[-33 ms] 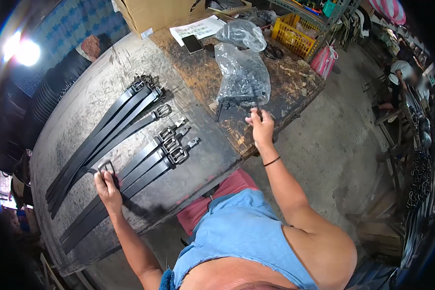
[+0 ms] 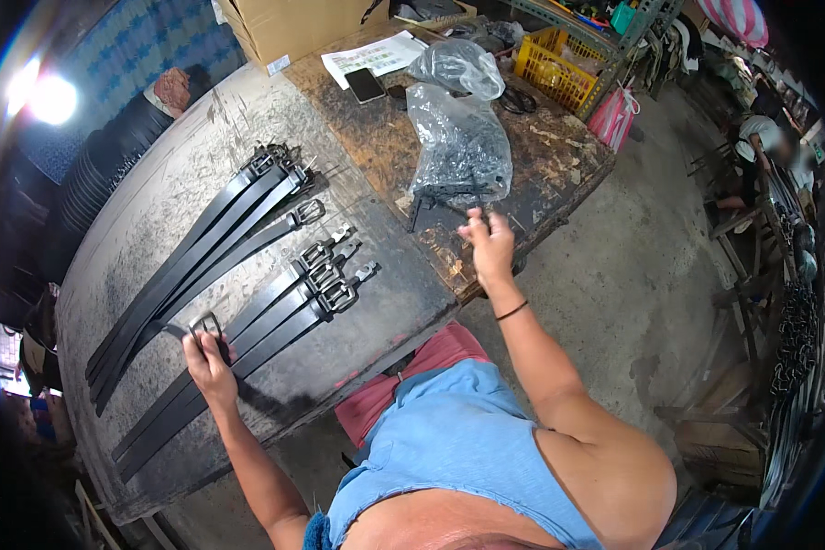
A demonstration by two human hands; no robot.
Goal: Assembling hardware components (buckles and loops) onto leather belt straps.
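My left hand is closed round a black belt just below its dark metal buckle, over the table's left part. The belt's strap runs off behind my fingers. My right hand has its fingers pinched together at the near end of a clear plastic bag with small dark pieces in and before it. What sits in that pinch is too small to make out. Between my hands lies a group of black belts, buckles toward the right. Farther left rests another bundle of black belts, with one buckle set apart.
On the worn wooden tabletop lie a phone, a printed sheet and a second plastic bag. A cardboard box stands at the back. A yellow crate sits on a metal shelf at the far right.
My right hand has shifted slightly left and toward me. In my left hand the buckle has tilted and moved a little. The laid-out belts have stayed put.
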